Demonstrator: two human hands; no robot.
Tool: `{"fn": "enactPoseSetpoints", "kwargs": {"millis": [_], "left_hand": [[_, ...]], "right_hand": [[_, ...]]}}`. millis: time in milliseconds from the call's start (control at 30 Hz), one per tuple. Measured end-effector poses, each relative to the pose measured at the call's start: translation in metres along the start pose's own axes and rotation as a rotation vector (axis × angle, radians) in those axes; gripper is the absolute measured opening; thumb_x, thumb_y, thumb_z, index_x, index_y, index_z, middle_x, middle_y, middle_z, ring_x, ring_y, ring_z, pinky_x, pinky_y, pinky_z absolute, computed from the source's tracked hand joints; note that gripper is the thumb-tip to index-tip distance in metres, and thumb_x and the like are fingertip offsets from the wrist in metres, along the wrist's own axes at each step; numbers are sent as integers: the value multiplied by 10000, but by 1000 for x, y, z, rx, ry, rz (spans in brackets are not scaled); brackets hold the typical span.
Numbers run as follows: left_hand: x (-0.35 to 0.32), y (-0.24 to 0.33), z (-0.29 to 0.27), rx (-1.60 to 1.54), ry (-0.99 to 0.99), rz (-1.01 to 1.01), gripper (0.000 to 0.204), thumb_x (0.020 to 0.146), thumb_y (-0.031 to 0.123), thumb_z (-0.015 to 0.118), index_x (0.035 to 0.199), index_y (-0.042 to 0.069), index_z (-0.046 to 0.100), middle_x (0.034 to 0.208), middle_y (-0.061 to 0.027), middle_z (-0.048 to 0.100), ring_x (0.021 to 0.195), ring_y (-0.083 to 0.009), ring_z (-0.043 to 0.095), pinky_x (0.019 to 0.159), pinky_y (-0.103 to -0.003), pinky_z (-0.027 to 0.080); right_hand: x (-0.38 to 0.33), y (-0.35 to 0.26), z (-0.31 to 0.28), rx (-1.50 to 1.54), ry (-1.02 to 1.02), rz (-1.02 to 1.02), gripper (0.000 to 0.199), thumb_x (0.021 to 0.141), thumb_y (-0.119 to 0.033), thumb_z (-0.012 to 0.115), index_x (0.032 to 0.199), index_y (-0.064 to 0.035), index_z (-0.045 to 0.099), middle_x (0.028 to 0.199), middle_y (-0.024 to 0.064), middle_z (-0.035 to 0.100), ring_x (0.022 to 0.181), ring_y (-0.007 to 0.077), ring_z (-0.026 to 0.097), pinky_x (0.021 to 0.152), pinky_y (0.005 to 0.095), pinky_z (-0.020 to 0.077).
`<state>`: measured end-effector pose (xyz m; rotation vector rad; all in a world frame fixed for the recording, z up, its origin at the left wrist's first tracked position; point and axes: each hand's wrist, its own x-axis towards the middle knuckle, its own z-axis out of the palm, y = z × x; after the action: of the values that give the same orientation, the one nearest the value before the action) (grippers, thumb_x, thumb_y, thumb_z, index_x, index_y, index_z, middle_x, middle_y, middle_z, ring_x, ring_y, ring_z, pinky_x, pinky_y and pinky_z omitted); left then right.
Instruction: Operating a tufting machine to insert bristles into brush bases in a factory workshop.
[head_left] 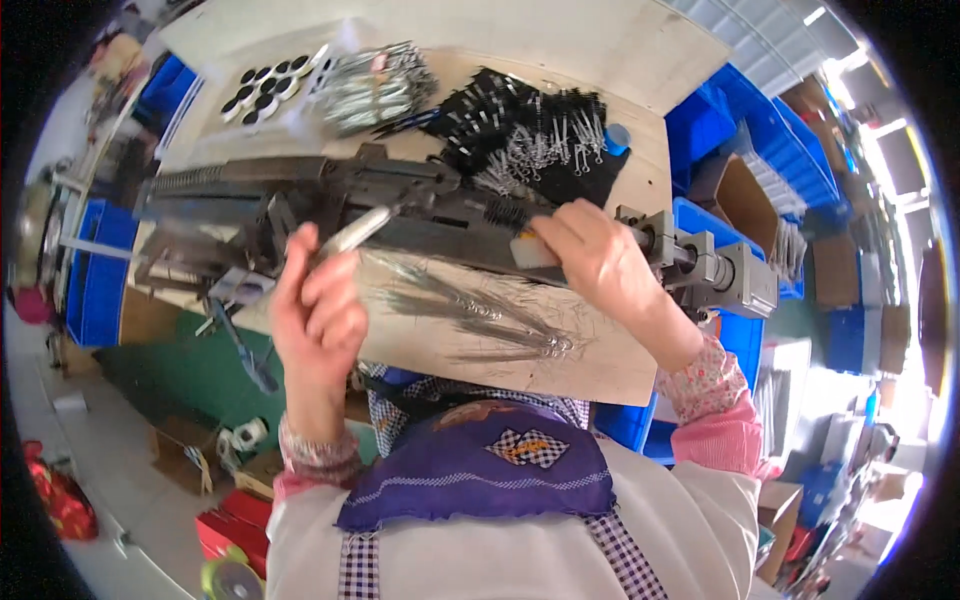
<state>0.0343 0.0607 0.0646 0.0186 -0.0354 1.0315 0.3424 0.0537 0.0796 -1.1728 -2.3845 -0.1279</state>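
Observation:
My left hand [325,310] is raised in front of a long dark metal machine [430,235], its fingers curled round a slim silvery-white tool [358,232] whose kind is blurred. The tool's tip points toward the machine's middle. My right hand [592,252] reaches over the machine's right part, thumb and fingers pinched together. At its fingertips is a small black bristle brush [505,213], and a white block [533,250] sits under the fingers. Which of these the fingers grip is partly hidden. Thin looped wires [485,312] lie fanned out on the table just before the machine.
Behind the machine lie a pile of black wire-handled brushes [545,135], a bundle of wires [378,88] and a bag of black-and-white round pieces [262,92]. A blue cap [617,136] stands near. Shaft blocks [715,270] jut out right, beside blue bins [795,150].

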Motion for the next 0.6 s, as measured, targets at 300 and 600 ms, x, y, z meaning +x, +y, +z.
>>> {"fn": "enactPoseSetpoints", "kwargs": {"millis": [300,600], "left_hand": [[74,-86,-24,1848,-173,-296,253,857,228,591,827,12,718,644,-104,635,551,-163,569,548,-293,439],[121,-88,-19,2468,-305,33,188,756,187,621,706,15,676,658,-138,640,675,-285,655,599,-393,509]], "right_hand": [[41,127,-21,-259,-213,616,256,880,-250,588,870,-5,663,924,231,628,894,383,616,769,441,501],[9,31,-4,122,-184,13,91,749,-82,632,833,-51,623,876,89,584,866,271,600,712,353,505]]}}
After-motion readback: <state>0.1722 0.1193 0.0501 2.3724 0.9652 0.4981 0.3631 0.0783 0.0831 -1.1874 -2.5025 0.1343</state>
